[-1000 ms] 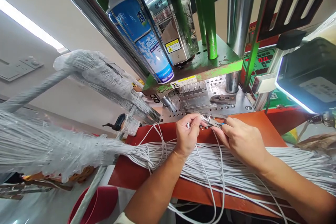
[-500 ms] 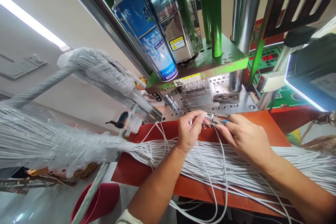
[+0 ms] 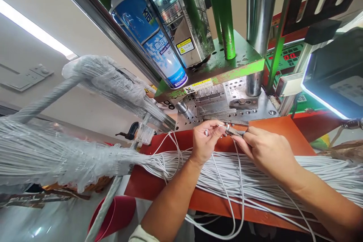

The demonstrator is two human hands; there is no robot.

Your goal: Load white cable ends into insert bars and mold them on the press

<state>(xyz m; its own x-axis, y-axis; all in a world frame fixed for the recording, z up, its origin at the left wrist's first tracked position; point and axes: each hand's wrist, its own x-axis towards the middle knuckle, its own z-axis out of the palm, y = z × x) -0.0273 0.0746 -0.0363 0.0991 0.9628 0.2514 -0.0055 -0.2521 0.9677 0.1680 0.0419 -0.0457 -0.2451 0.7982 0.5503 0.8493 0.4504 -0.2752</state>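
My left hand (image 3: 206,139) is closed in a pinch on a white cable (image 3: 241,181), whose end meets the metal tool by the fingertips. A white end piece (image 3: 206,132) shows between its fingers. My right hand (image 3: 265,147) is wrapped round small pliers (image 3: 233,132); the palm hides their handles. The pliers' jaws point left and touch or nearly touch the cable end; I cannot tell whether they are closed on it. Loops of cable hang below both hands. Under my forearms lies a thick bundle of white cables (image 3: 263,174) across an orange-red board (image 3: 279,130).
Behind my hands stands a green press (image 3: 244,69) with a metal mould (image 3: 214,106) on its plate. A spray can (image 3: 164,56) is fixed in front of it. A lit lamp (image 3: 331,79) hangs right. Plastic-wrapped cables (image 3: 65,160) fill the left, above a red bucket (image 3: 119,215).
The pliers' jaws and my right hand have shifted slightly, and the blue part seen by my right fingers is now hidden. My left hand keeps its pinch. The view has tilted a little.
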